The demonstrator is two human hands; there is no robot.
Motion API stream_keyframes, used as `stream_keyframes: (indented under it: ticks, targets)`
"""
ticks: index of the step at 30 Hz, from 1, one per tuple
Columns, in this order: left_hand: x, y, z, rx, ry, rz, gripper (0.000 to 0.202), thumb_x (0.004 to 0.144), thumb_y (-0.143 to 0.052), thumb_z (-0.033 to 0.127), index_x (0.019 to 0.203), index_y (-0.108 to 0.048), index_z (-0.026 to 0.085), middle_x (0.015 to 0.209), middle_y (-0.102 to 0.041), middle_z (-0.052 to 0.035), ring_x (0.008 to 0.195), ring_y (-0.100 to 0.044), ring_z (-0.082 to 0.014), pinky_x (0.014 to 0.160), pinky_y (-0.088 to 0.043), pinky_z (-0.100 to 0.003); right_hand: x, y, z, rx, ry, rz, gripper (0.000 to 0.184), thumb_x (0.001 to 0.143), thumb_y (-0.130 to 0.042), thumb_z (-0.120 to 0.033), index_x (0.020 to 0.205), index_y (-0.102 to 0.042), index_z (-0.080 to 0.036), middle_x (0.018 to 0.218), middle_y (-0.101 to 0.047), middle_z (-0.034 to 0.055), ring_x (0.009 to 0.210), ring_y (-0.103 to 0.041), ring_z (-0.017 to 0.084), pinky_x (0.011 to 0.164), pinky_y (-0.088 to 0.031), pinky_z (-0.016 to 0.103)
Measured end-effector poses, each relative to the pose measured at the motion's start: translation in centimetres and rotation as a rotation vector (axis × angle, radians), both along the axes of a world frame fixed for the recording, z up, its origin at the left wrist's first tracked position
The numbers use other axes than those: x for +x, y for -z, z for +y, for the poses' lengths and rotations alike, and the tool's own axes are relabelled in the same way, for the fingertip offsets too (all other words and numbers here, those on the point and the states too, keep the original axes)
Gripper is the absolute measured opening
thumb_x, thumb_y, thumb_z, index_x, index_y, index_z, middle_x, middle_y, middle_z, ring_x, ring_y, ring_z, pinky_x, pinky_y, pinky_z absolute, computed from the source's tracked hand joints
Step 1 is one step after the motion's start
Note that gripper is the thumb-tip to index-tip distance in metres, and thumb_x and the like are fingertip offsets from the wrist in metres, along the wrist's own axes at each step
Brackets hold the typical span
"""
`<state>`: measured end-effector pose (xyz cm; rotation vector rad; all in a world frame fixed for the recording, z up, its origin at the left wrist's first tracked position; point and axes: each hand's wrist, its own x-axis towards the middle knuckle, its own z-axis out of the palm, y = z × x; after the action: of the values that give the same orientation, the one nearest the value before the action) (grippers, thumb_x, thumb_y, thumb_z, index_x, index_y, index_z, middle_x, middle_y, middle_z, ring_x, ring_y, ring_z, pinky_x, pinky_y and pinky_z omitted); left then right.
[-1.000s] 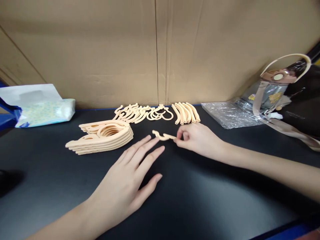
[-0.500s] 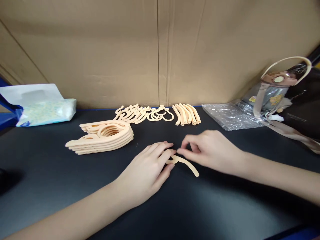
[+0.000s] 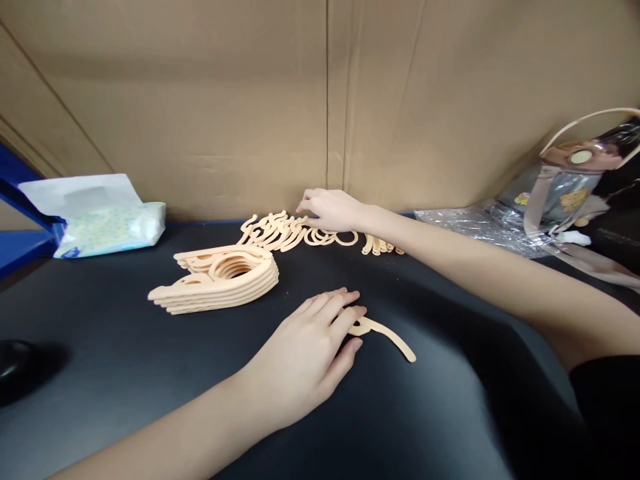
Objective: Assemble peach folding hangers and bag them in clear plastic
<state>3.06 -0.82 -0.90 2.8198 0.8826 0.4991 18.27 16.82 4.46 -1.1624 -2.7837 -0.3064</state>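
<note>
Left hand [image 3: 305, 353]: fingers extended, not clenched, fingertips pressing the ringed end of the curved arm piece [image 3: 387, 339] flat on the worktop [image 3: 125, 373], near its middle. Right hand [image 3: 333, 210]: at the far edge, fingertips bent onto the row of hook pieces [image 3: 273, 230]; whether one is pinched cannot be told. Advice: take a single hook from the row's right end, lift it clear of the adjacent rings [image 3: 333, 237], and press firmly with the left so the arm piece does not shift

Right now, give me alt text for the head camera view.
A left hand rests on one curved peach plastic piece on a black table, while the right hand touches a row of hook pieces by a cardboard wall.
</note>
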Motion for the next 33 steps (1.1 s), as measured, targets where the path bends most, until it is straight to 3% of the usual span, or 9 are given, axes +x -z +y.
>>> stream_keyframes:
  ticks: [5, 11, 15, 18, 22, 26, 29, 33]
  targets:
    - [0.0, -0.1, 0.1, 0.001, 0.002, 0.015, 0.035, 0.099, -0.044, 0.023, 0.129, -0.06, 0.013, 0.139, -0.061, -0.0157, 0.133, -0.054, -0.0287, 0.108, -0.049, -0.049, -1.6, 0.0, 0.5, 0.021, -0.019, -0.116, 0.025, 0.092, -0.052, -0.013, 0.102, -0.075, -0.009, 0.102, -0.073, 0.0168, 0.095, -0.065, 0.025, 0.073, -0.038, 0.032]
    - [0.1, -0.4, 0.0, -0.013, 0.008, 0.017, 0.035, 0.099, -0.045, 0.021, 0.129, -0.06, 0.012, 0.139, -0.061, -0.0162, 0.133, -0.054, -0.0303, 0.107, -0.049, -0.052, -1.9, -0.1, 0.4, 0.135, -0.066, -0.168, 0.028, 0.093, -0.046, -0.007, 0.104, -0.072, -0.004, 0.106, -0.072, 0.0182, 0.101, -0.063, 0.026, 0.083, -0.035, 0.035]
    - [0.0, -0.2, 0.0, -0.025, 0.005, 0.014, 0.036, 0.099, -0.045, 0.021, 0.13, -0.06, 0.012, 0.14, -0.06, -0.0153, 0.133, -0.054, -0.03, 0.108, -0.049, -0.053, -0.3, -1.7, -0.6, 0.231, -0.023, -0.127, 0.031, 0.097, -0.041, -0.012, 0.108, -0.069, -0.004, 0.111, -0.068, 0.0183, 0.103, -0.06, 0.028, 0.085, -0.032, 0.038]
    - [0.0, -0.1, 0.1, -0.024, 0.007, 0.001, 0.035, 0.099, -0.045, 0.021, 0.129, -0.06, 0.012, 0.14, -0.061, -0.0151, 0.132, -0.054, -0.0299, 0.107, -0.049, -0.052, 2.2, -2.9, -2.3, 0.301, 0.036, -0.087, 0.029, 0.098, -0.042, -0.016, 0.104, -0.07, -0.008, 0.104, -0.07, 0.0138, 0.093, -0.06, 0.025, 0.081, -0.032, 0.037]
    - [0.1, -0.1, 0.1, 0.017, 0.015, -0.037, 0.03, 0.098, -0.047, 0.019, 0.123, -0.062, 0.011, 0.133, -0.064, -0.0156, 0.126, -0.058, -0.0298, 0.103, -0.052, -0.05, 5.8, -2.8, -5.8, 0.258, 0.001, -0.11, 0.031, 0.102, -0.042, -0.023, 0.096, -0.07, -0.011, 0.093, -0.07, 0.0102, 0.083, -0.06, 0.022, 0.078, -0.033, 0.035]
    - [0.3, -0.3, -0.2, 0.132, 0.094, -0.087, 0.024, 0.098, -0.045, 0.014, 0.114, -0.064, 0.013, 0.12, -0.068, -0.0123, 0.115, -0.061, -0.0278, 0.091, -0.056, -0.044, 8.3, -0.9, -9.9, 0.168, -0.077, -0.125, 0.03, 0.101, -0.044, -0.02, 0.087, -0.07, -0.013, 0.085, -0.07, 0.0071, 0.08, -0.061, 0.021, 0.077, -0.034, 0.035]
    - [0.4, -0.5, -0.2, 0.165, 0.085, -0.103, 0.022, 0.098, -0.048, 0.015, 0.114, -0.063, 0.013, 0.119, -0.067, -0.0119, 0.113, -0.06, -0.0283, 0.088, -0.054, -0.044, 8.9, 0.2, -12.6, 0.063, -0.129, -0.088, 0.024, 0.099, -0.051, -0.019, 0.086, -0.071, -0.015, 0.085, -0.071, 0.0049, 0.085, -0.063, 0.022, 0.084, -0.038, 0.037]
    - [0.4, -0.6, -0.1, 0.073, 0.062, -0.081, 0.028, 0.097, -0.052, 0.021, 0.122, -0.059, 0.013, 0.124, -0.063, -0.0131, 0.109, -0.06, -0.0268, 0.088, -0.054, -0.042, 8.2, 0.0, -13.9, -0.053, -0.181, -0.027, 0.017, 0.096, -0.057, -0.02, 0.091, -0.073, -0.016, 0.089, -0.072, 0.0043, 0.088, -0.064, 0.021, 0.087, -0.041, 0.036]
